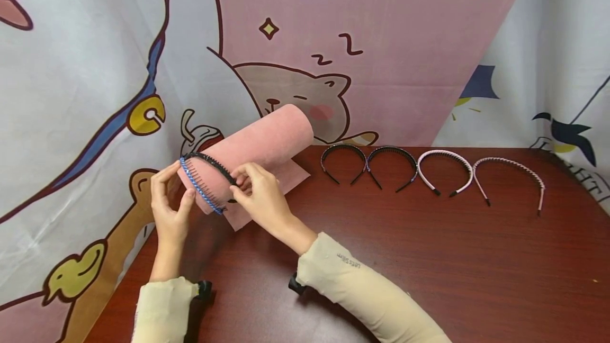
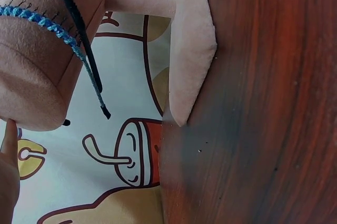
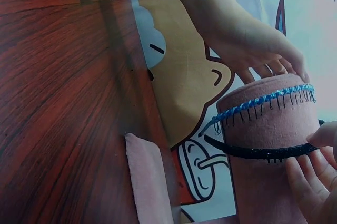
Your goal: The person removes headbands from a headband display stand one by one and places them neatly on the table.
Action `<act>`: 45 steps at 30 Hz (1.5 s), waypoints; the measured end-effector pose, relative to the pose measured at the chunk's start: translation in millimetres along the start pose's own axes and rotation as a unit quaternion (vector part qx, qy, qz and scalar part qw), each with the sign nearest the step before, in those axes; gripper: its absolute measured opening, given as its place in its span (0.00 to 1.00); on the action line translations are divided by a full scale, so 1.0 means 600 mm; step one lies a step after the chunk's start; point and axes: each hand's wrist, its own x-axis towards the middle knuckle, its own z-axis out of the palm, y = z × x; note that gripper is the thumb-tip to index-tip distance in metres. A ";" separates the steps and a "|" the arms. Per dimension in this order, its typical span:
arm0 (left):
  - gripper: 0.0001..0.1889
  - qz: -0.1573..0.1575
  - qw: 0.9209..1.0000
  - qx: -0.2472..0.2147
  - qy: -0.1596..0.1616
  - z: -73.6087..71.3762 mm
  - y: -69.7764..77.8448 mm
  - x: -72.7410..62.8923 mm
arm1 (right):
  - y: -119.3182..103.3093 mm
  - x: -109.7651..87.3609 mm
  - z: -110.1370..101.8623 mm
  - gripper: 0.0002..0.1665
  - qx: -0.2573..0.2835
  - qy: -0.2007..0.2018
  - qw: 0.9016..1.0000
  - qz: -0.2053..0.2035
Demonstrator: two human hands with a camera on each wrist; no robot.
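A pink padded headband stand [image 1: 267, 136], a thick roll on a post above a flat base [image 2: 192, 45], leans up to the right in the head view. Around its near end lies a blue braided headband [image 1: 199, 186] with wire teeth. Farther along the roll is a black toothed headband [image 3: 247, 151]. My right hand [image 1: 264, 197] pinches this black band between thumb and fingers on its right side. The left hand [image 1: 171, 208] rests its fingers against the roll's near end, beside the blue band. Its palm side is partly hidden.
On the dark red wooden table [image 1: 405, 258], several headbands stand in a row at the back right: two dark ones [image 1: 344, 147] [image 1: 392, 149], a pale pink one [image 1: 445, 153] and a twisted pink one [image 1: 512, 161]. A cartoon-printed cloth [image 1: 391, 41] hangs behind and at the sides.
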 end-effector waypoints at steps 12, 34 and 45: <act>0.27 0.002 1.000 0.000 -0.001 0.000 0.001 0.000 | 0.014 -0.007 -0.012 0.12 0.018 0.010 1.000 0.013; 0.27 -0.006 1.000 0.004 -0.003 0.000 0.004 -0.001 | 0.038 -0.020 -0.048 0.11 0.052 0.051 0.996 0.046; 0.27 0.001 1.000 0.000 -0.003 0.000 0.002 0.000 | 0.051 -0.025 -0.064 0.11 0.058 0.076 0.995 0.040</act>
